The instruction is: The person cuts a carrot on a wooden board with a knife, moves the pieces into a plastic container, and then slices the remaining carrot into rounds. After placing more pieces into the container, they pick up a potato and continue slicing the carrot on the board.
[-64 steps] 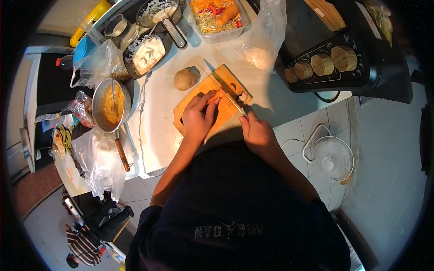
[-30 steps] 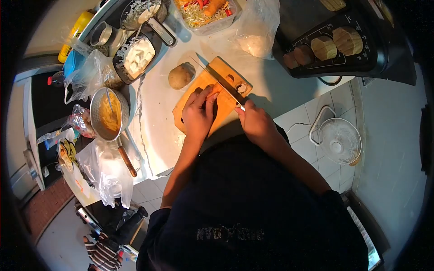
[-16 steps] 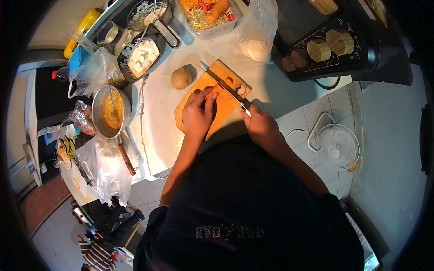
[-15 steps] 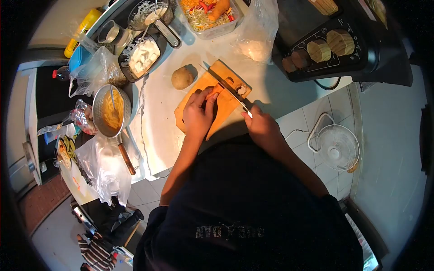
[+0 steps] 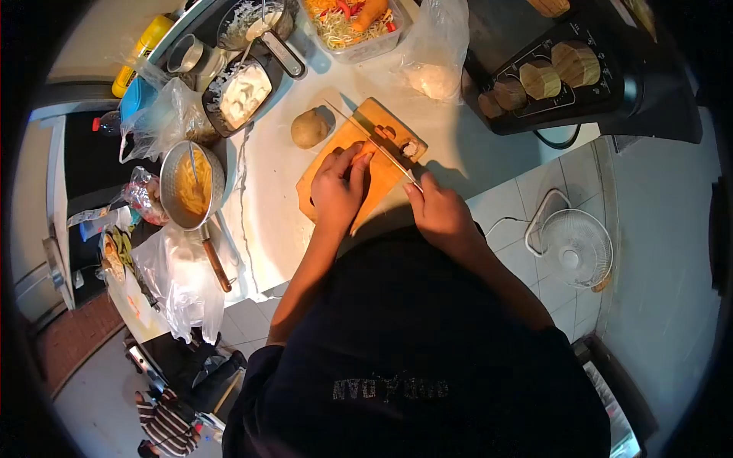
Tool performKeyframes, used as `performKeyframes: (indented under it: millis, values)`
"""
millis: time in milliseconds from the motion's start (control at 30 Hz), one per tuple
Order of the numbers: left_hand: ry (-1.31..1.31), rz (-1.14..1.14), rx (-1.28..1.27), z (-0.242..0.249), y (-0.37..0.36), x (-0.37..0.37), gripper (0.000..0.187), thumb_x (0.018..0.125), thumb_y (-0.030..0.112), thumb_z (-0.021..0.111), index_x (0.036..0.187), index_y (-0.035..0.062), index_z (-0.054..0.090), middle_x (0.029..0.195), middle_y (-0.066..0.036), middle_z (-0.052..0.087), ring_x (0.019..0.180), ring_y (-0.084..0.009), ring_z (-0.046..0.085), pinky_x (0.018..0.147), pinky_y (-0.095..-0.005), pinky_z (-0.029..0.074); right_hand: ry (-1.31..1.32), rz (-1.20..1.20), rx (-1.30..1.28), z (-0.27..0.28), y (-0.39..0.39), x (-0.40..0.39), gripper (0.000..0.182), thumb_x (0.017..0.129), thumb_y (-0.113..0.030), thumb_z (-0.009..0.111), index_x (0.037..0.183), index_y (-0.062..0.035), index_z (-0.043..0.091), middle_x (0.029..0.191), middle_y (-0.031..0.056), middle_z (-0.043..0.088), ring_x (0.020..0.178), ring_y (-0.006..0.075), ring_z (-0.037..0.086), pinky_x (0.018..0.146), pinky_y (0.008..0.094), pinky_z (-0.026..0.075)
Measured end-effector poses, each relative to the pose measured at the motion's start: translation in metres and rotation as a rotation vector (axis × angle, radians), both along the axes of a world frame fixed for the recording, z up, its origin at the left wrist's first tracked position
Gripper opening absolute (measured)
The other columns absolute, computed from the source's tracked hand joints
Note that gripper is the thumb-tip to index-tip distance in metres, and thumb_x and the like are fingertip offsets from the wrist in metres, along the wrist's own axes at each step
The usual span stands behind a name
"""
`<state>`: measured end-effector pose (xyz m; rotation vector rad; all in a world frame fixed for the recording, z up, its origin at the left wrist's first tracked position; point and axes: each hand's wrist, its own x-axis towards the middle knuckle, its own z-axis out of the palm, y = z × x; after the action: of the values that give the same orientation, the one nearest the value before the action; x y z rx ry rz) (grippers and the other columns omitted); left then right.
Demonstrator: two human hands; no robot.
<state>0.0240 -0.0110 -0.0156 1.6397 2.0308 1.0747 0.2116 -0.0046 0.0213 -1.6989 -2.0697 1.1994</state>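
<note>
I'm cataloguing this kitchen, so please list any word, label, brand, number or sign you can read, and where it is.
None reads clearly.
Dark shirt: glittery letters, upside down, too blurred to quote.
Black control panel: pale markings, too small.
Yellow container: dark print, too small.

White fan (image 5: 576, 248) on tiled floor (image 5: 496, 206).
</note>
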Motion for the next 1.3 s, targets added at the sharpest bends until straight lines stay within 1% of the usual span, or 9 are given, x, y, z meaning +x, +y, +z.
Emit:
performKeyframes:
  millis: [133,200,433,733,800,933,1033,1100,1300]
  values:
    - [-0.003,-0.018,0.035,-0.002,0.002,-0.001,0.021,0.085,0.021,0.071,0.100,0.0054,0.072,0.071,-0.009,0.059,0.062,-0.0246,0.058,0.057,-0.0335,0.046,-0.019,0.003,0.023,0.000,0.000,-0.001,0.029,0.099,-0.031,0.048,0.094,-0.0015,0.047,0.071,0.0289,0.061,0.073,0.0503,0.060,0.064,0.0561,0.047]
    - [-0.008,-0.016,0.026,0.000,0.002,0.000,0.021,0.085,0.020,0.071,0.100,0.0053,0.072,0.071,-0.010,0.059,0.062,-0.0247,0.058,0.057,-0.0336,0.046,-0.087,0.018,0.009,0.002,0.001,-0.003,0.032,0.098,-0.030,0.051,0.092,0.0009,0.048,0.074,0.0252,0.063,0.071,0.0454,0.064,0.063,0.0506,0.052]
    - [-0.016,-0.018,0.012,0.000,0.002,0.000,0.019,0.086,0.019,0.071,0.099,0.0058,0.072,0.070,-0.010,0.058,0.062,-0.0250,0.058,0.056,-0.0346,0.046,-0.133,0.043,-0.027,0.002,0.000,-0.008,0.034,0.098,-0.032,0.051,0.094,0.0016,0.047,0.075,0.0249,0.064,0.072,0.0429,0.066,0.062,0.0481,0.054]
    - [-0.012,-0.014,0.026,0.002,0.003,0.002,0.017,0.087,0.018,0.070,0.099,0.0054,0.072,0.070,-0.010,0.058,0.061,-0.0250,0.058,0.056,-0.0340,0.046,-0.144,0.032,-0.067,0.004,0.003,-0.010,0.033,0.098,-0.031,0.052,0.095,0.0015,0.047,0.080,0.0263,0.064,0.077,0.0441,0.066,0.066,0.0490,0.054]
    - [-0.015,-0.014,0.014,0.003,0.003,0.002,0.018,0.087,0.018,0.070,0.099,0.0053,0.072,0.070,-0.010,0.058,0.061,-0.0249,0.058,0.056,-0.0338,0.046,-0.120,0.017,-0.145,0.005,0.004,-0.011,0.035,0.099,-0.033,0.048,0.100,0.0013,0.044,0.080,0.0310,0.063,0.083,0.0502,0.061,0.073,0.0559,0.049]
    - [-0.032,-0.035,0.012,0.002,0.004,0.001,0.019,0.087,0.018,0.070,0.101,0.0048,0.071,0.070,-0.010,0.058,0.061,-0.0247,0.058,0.056,-0.0336,0.045,-0.149,0.015,-0.126,0.002,0.008,-0.013,0.034,0.097,-0.032,0.052,0.095,0.0017,0.048,0.084,0.0273,0.064,0.082,0.0453,0.065,0.071,0.0503,0.053]
    - [-0.030,-0.035,0.002,0.002,0.003,0.000,0.020,0.086,0.017,0.070,0.102,0.0049,0.071,0.070,-0.011,0.058,0.061,-0.0251,0.057,0.056,-0.0336,0.045,-0.175,0.032,-0.169,0.005,0.013,-0.013,0.035,0.097,-0.033,0.053,0.096,0.0018,0.048,0.086,0.0275,0.065,0.084,0.0456,0.065,0.073,0.0508,0.053]
    - [-0.029,-0.035,0.013,0.001,0.002,0.000,0.020,0.086,0.016,0.070,0.102,0.0049,0.071,0.071,-0.011,0.058,0.061,-0.0254,0.057,0.056,-0.0334,0.045,-0.155,0.039,-0.190,0.003,0.014,-0.013,0.037,0.099,-0.034,0.050,0.101,0.0020,0.044,0.086,0.0323,0.063,0.085,0.0502,0.061,0.074,0.0547,0.049]
    - [-0.022,-0.022,-0.008,0.004,0.002,0.001,0.019,0.086,0.018,0.070,0.101,0.0057,0.071,0.072,-0.011,0.059,0.062,-0.0258,0.058,0.056,-0.0338,0.046,-0.166,0.044,-0.136,-0.011,0.016,-0.015,0.037,0.099,-0.034,0.050,0.099,0.0025,0.047,0.087,0.0324,0.063,0.087,0.0507,0.060,0.075,0.0544,0.049]
